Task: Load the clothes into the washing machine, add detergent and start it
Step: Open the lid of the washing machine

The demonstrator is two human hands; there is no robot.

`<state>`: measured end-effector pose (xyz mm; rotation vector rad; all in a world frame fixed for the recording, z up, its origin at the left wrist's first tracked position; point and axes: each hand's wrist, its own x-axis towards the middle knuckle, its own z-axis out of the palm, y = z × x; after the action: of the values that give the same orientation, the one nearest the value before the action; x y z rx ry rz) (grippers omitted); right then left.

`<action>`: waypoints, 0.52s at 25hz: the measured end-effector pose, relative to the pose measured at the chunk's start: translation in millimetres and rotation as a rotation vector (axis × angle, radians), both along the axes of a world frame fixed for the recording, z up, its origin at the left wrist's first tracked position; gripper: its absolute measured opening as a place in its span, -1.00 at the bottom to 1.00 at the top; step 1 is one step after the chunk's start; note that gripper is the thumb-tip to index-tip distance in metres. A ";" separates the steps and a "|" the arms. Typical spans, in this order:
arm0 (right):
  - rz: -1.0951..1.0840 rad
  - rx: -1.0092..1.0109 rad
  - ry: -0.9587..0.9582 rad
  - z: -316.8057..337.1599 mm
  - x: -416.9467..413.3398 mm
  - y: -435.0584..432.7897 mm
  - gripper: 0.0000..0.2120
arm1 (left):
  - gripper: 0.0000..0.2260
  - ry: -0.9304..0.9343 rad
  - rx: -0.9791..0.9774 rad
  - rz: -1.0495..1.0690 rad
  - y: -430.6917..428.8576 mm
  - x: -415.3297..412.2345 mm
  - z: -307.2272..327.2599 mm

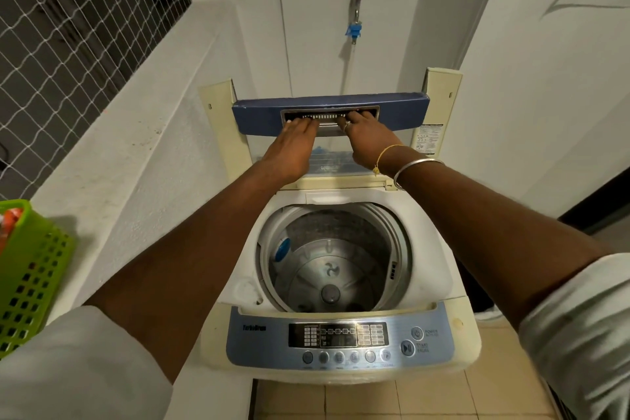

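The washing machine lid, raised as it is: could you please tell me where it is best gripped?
Grip the recessed handle slot in the blue front strip, from the front. The lid stands raised, so the slot faces you and fits the left hand and right hand.

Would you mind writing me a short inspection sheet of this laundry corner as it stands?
Surface: washing machine top, lid folded up at the back; control panel faces the person.
Job's things: drum holds no clothes; green basket on the ledge at left holds orange clothes; detergent: nothing seen.
Clutter: nothing seen.
Hands: left hand and right hand both rest on the lid's handle recess, fingers fairly straight.
Cables: hose hangs from the wall tap; no cables seen.
Surroundings: netting at left, tiled floor below.
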<state>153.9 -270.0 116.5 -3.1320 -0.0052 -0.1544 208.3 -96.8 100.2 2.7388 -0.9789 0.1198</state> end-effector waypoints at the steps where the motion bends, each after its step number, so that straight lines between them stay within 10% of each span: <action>1: 0.000 0.005 0.003 -0.6 -1.2 1.2 -0.33 | -0.25 0.015 0.000 -0.018 2.2 -0.2 1.1; 13: -0.005 0.197 0.001 13.9 -44.8 9.5 -0.30 | -0.20 0.111 -0.064 -0.061 25.0 -27.1 10.7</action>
<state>109.0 -260.5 130.3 -2.9353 0.0173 -0.1438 181.2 -71.8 110.9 2.6238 -1.0089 -0.0117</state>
